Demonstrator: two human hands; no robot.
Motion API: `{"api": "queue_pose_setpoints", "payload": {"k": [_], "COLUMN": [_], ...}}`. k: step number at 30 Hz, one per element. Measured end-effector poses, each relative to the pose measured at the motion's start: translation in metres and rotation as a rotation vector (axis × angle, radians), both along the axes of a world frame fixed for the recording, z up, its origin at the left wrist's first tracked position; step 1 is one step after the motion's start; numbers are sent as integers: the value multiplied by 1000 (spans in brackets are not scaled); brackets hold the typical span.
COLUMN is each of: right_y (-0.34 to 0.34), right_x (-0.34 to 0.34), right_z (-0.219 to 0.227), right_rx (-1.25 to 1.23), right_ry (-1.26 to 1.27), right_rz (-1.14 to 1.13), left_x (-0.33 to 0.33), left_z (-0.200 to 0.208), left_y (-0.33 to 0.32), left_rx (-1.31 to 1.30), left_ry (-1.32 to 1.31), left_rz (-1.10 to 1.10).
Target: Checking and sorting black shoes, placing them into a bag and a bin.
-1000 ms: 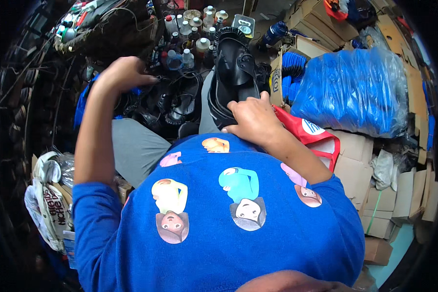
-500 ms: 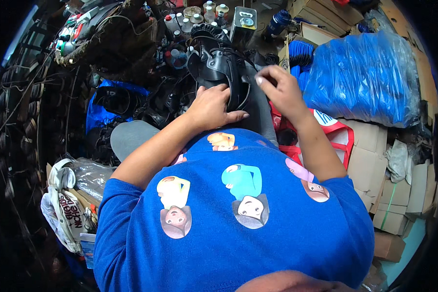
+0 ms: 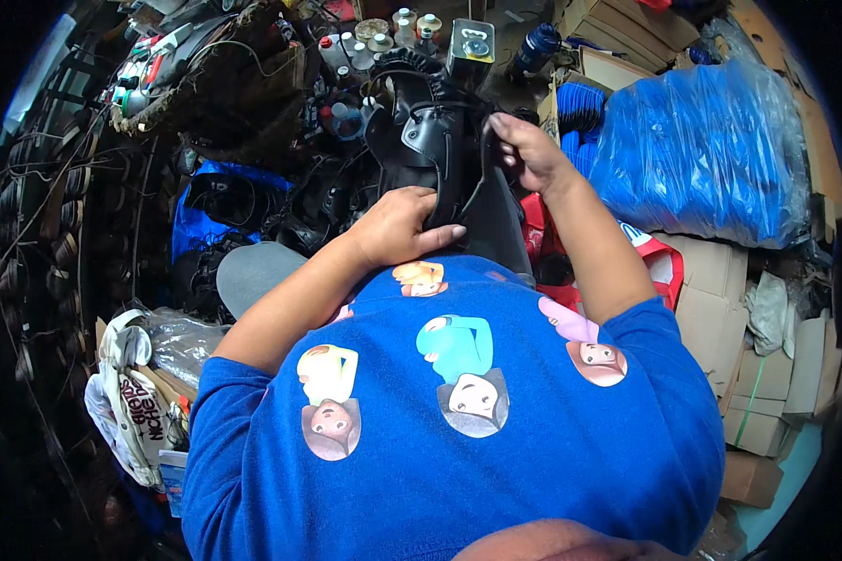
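Observation:
A black leather boot (image 3: 430,138), or the upper of one, lies over my lap with its gathered, ruffled end pointing away from me. Metal eyelets show on its side. My left hand (image 3: 404,222) grips its near end, thumb out to the right and fingertips hidden behind the leather. With fingers pinched together, my right hand (image 3: 530,154) holds the boot's right edge and pulls a loose flap outward, so a gap shows beside the main body. Grey cloth over my leg (image 3: 257,271) is under and beside the work.
Bottles (image 3: 404,33) and a square metal tin (image 3: 471,47) stand ahead. To the right are a large plastic-wrapped blue bundle (image 3: 697,154), a red bag (image 3: 662,266) and cardboard (image 3: 706,309). More black leather pieces (image 3: 323,201) and a blue bag (image 3: 189,220) lie left.
My right hand, raised and apart from the boot before, has come forward and taken hold of its right edge. The flap there now spreads outward. My left hand keeps its grip.

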State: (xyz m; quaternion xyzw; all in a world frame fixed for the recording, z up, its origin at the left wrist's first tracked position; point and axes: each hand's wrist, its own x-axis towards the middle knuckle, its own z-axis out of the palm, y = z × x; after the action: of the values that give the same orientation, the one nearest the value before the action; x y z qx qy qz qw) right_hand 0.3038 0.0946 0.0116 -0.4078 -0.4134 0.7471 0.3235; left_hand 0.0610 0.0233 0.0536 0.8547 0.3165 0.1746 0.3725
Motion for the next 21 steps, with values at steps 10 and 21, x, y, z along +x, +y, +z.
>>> {"api": "queue_pose_setpoints", "payload": {"k": [10, 21], "right_y": [-13, -46], "right_x": [-23, 6], "right_z": [40, 9], "right_rx": [521, 186], "right_ry": [-302, -318], "right_rz": [-145, -427], "left_x": [49, 67], "left_z": [33, 24], "left_y": [1, -8], "left_rx": [-35, -6], "left_ry": [398, 395], "left_rz": [-138, -216]}}
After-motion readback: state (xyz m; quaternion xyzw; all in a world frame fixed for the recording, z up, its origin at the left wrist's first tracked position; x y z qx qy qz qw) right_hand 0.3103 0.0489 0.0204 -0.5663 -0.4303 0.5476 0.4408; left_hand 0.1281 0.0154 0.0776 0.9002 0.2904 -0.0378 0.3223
